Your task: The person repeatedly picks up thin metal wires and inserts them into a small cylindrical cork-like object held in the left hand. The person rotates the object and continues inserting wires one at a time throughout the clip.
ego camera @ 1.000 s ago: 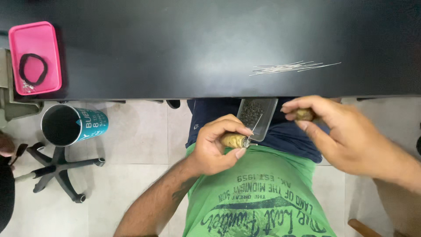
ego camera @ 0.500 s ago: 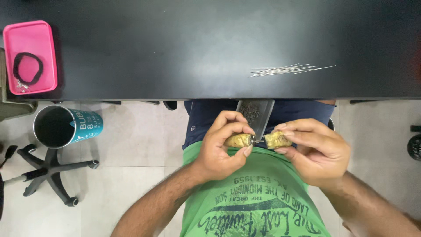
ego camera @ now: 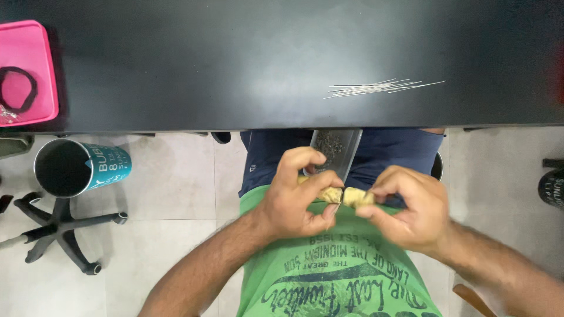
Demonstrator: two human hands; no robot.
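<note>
Hands meet low in the middle of the frame, over the person's lap and green printed shirt (ego camera: pixel 329 282). The left hand (ego camera: pixel 296 199) is curled, thumb and fingers pinching a tan cork-like piece (ego camera: pixel 330 194); the right hand (ego camera: pixel 408 205) pinches a second tan piece (ego camera: pixel 354 197) the same way. The two pieces sit end to end, touching or very nearly so, with what looks like a thin wire between them. Just above the hands a clear, flat container of dark bits (ego camera: pixel 335 149) rests on the blue trousers, at the edge of the black desk (ego camera: pixel 235 58). A loose bundle of thin metal wires (ego camera: pixel 382 88) lies on the desk at upper right. At far upper left a pink tray (ego camera: pixel 44 56) holds a black ring (ego camera: pixel 17 89). On the floor at left stands a teal cup (ego camera: pixel 79 167), beside a black chair base (ego camera: pixel 59 226).
</note>
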